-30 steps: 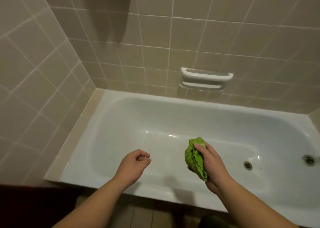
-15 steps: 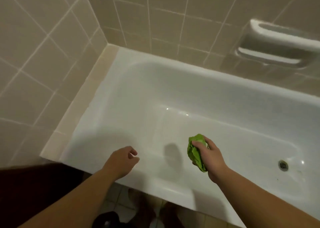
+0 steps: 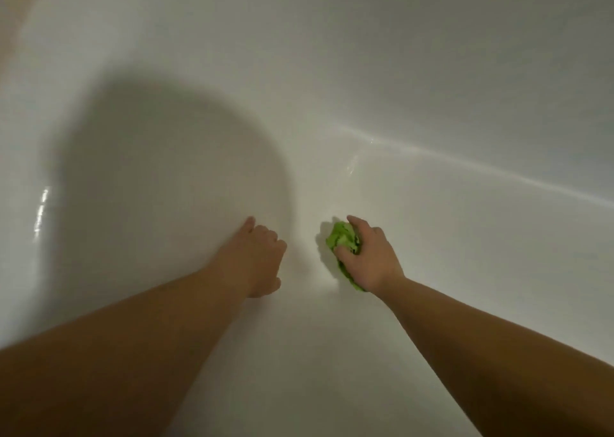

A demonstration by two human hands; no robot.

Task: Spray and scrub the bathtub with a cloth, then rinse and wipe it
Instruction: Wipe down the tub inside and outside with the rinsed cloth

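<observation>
The white bathtub (image 3: 432,104) fills the whole view, seen from close inside. My right hand (image 3: 372,260) grips a bunched green cloth (image 3: 342,239) and holds it down against the tub floor near the middle. My left hand (image 3: 255,260) lies a short way to the left of the cloth and holds nothing. Its forefinger reaches forward onto the tub surface while the other fingers are loosely bent. Both forearms stretch in from the bottom edge. Part of the cloth is hidden under my right palm.
A large round shadow (image 3: 172,177) covers the tub's curved left end. A bright crease (image 3: 465,164) marks where the tub floor meets the far wall on the right. No tiles, drain or spray bottle are in view.
The view has dropped from above the rim to close inside the tub. Both hands have gone down to the tub floor, and the cloth now touches the surface.
</observation>
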